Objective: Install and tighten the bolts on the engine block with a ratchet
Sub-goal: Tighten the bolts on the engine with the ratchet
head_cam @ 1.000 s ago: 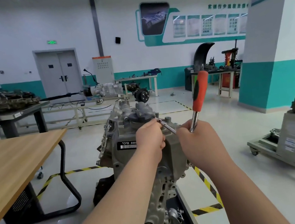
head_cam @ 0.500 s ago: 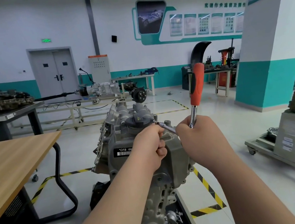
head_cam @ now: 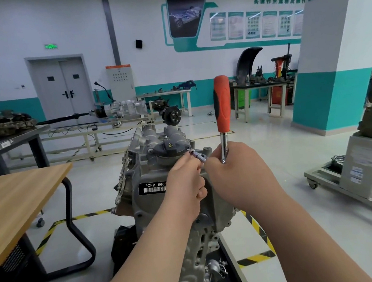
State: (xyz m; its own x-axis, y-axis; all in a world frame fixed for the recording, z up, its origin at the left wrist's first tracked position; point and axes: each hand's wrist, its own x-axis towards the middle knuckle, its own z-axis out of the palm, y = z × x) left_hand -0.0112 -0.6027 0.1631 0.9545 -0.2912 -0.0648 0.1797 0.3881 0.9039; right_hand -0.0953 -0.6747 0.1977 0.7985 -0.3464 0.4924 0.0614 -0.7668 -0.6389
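Note:
A grey cast engine block (head_cam: 147,176) with a black oil cap and a "CFB 666" label stands in front of me. My right hand (head_cam: 238,176) grips the head end of a ratchet (head_cam: 222,106), whose orange handle points straight up. A thin steel extension bar (head_cam: 197,157) runs from the ratchet head up-left to the top of the block. My left hand (head_cam: 186,187) holds that bar between curled fingers, right beside my right hand. The bolt and socket at the bar's tip are hidden.
A wooden table (head_cam: 12,206) with a black tube leg stands to the left. Yellow-black floor tape (head_cam: 255,258) runs around the engine stand. At right are a teal-white pillar (head_cam: 333,52) and a grey cart (head_cam: 366,165). Benches with parts line the back wall.
The ratchet handle has swung from leaning right to nearly upright. Both hands stay on the tool at the top of the block. The camera has shifted slightly.

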